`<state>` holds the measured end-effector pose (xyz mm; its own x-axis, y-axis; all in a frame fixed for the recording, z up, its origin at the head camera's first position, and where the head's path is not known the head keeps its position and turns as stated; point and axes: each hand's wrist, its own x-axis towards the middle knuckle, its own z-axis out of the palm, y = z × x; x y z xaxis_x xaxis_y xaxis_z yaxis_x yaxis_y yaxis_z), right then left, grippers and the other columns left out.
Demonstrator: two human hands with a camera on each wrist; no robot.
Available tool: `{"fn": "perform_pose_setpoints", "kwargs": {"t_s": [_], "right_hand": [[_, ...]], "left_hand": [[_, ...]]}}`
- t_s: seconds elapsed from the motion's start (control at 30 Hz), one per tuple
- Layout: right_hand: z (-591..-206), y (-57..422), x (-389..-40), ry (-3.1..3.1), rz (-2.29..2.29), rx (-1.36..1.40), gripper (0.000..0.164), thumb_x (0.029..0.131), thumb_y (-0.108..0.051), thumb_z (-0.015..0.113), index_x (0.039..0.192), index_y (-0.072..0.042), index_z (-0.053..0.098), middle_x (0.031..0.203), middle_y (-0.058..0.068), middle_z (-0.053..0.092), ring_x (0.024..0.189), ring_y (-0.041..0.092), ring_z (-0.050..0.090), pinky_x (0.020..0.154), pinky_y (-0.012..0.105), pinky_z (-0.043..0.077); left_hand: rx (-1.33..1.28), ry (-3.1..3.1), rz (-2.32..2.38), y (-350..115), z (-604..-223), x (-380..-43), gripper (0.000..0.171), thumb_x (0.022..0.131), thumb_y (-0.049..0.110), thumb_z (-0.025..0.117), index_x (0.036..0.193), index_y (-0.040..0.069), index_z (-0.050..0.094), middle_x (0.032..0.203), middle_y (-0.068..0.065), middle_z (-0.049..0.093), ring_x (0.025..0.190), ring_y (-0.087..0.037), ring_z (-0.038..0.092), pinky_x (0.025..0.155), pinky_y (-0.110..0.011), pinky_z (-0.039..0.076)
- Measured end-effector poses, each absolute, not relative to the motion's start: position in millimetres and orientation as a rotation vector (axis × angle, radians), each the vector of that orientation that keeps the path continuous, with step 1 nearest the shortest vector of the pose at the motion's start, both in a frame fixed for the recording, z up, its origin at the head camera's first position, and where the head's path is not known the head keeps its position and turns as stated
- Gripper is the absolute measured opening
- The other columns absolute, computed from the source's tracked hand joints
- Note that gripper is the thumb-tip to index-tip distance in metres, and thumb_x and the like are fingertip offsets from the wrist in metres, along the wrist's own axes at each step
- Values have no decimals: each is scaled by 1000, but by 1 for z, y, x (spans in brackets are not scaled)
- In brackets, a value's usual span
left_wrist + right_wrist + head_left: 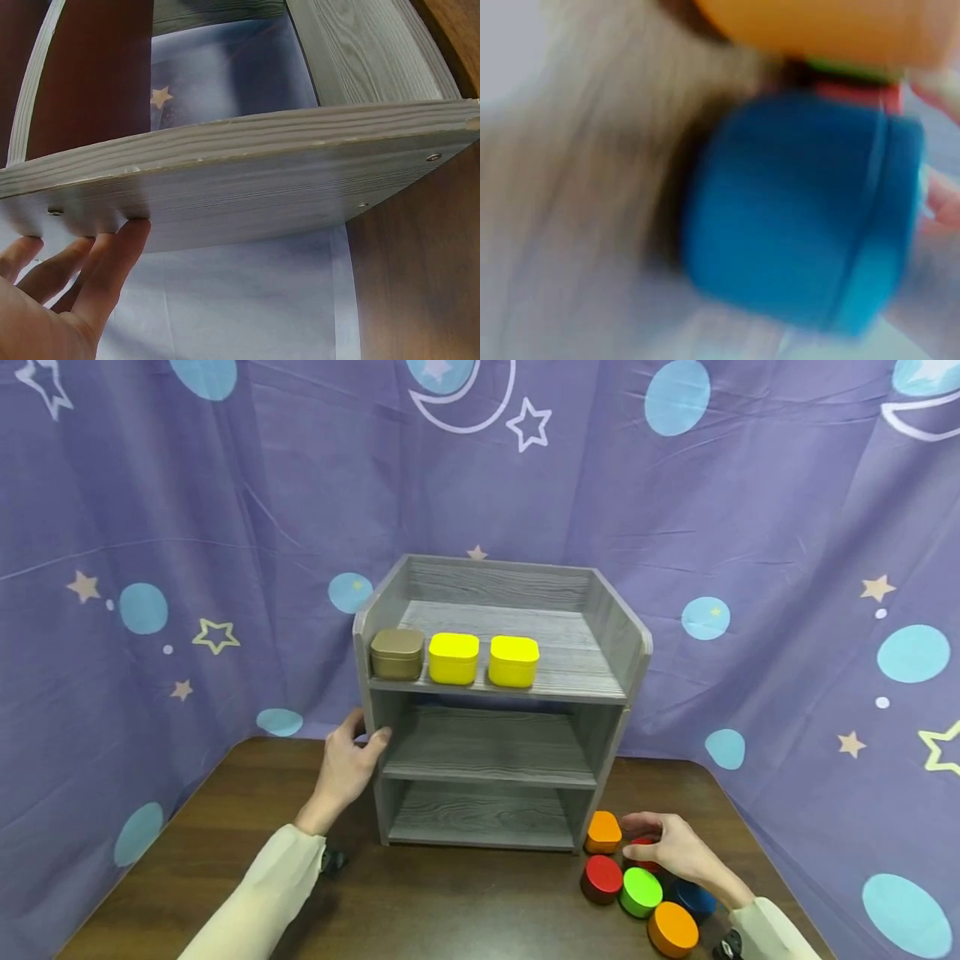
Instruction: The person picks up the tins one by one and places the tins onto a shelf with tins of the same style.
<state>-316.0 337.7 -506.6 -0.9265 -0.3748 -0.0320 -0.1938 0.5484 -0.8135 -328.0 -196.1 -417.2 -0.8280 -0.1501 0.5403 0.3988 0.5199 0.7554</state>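
My left hand (pixel 348 766) is at the left side panel of a grey wooden shelf (pixel 491 777). In the left wrist view its fingertips (pixel 135 232) touch the panel's outer face; in the head view the thumb lies across the front edge. My right hand (pixel 671 846) is over a red container (pixel 645 864), its curved fingers and thumb apart around the lid. Around it stand an orange container (pixel 603 832), a second red one (pixel 602 879), a green one (pixel 641 892), a round orange one (pixel 672 930) and a blue one (pixel 802 214). The right wrist view is blurred.
On the shelf's top board, a brown container (pixel 397 654) and two yellow ones (pixel 453 658) stand in a row at the front left. The shelf has two lower levels. A dark wooden table (pixel 465 910) carries everything, with a purple patterned curtain (pixel 300 468) behind it.
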Motion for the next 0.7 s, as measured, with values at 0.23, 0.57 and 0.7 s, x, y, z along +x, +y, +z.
{"fn": "perform_pose_setpoints", "kwargs": {"t_s": [0.23, 0.57, 0.7], "right_hand": [[-507, 367, -310, 2483, -1309, -499, 63, 95, -15, 80, 145, 15, 57, 137, 31, 70, 107, 17, 72, 87, 20, 59], [-515, 374, -306, 2516, -1313, -485, 60, 95, -18, 80, 144, 11, 61, 130, 22, 75, 103, 1, 66, 88, 21, 57], [-518, 372, -308, 2540, -1331, -457, 59, 95, -18, 81, 143, 12, 61, 127, 22, 76, 100, 4, 68, 86, 21, 58]], "left_hand": [[-203, -2201, -1290, -195, -411, -325, 42, 97, 28, 70, 129, 2, 71, 116, -28, 79, 98, -32, 75, 75, -14, 52], [-185, -2202, -1287, -193, -414, -325, 41, 98, 28, 68, 129, 1, 71, 116, -28, 79, 99, -33, 76, 76, -15, 53], [-183, -2199, -1278, -192, -415, -325, 40, 97, 28, 69, 127, 2, 72, 115, -28, 79, 97, -31, 75, 76, -16, 53]]}}
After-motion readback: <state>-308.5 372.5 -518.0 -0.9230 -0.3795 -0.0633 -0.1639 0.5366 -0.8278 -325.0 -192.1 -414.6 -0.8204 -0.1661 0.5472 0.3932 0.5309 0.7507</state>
